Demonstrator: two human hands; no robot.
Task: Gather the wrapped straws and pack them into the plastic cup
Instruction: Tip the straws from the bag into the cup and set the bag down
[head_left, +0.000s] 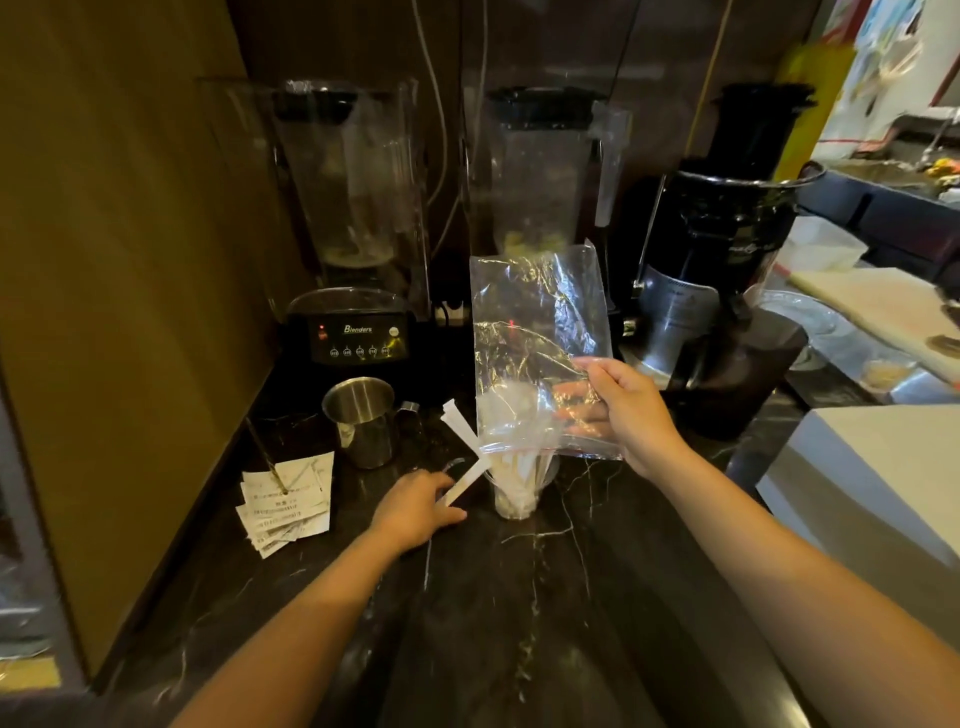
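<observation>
Head view: black white-veined marble counter (545, 597) carried blenders at 12 o'clock. Right hand (631, 410) pinched a clear zip-top plastic bag (540, 332), mouth down over the clear plastic cup (517, 493) holding white paper-wrapped straws (511, 465). Left hand (415, 506), nearer, at the cup's 9 o'clock, fingers closed on one loose wrapped straw (462, 480), long axis toward 1 o'clock, tip at the rim.

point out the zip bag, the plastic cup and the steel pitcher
zip bag (535, 332): head view, on its clear crinkled middle
plastic cup (514, 501): head view, on its lower wall under the bag's mouth
steel pitcher (363, 431): head view, on its shiny side wall
</observation>
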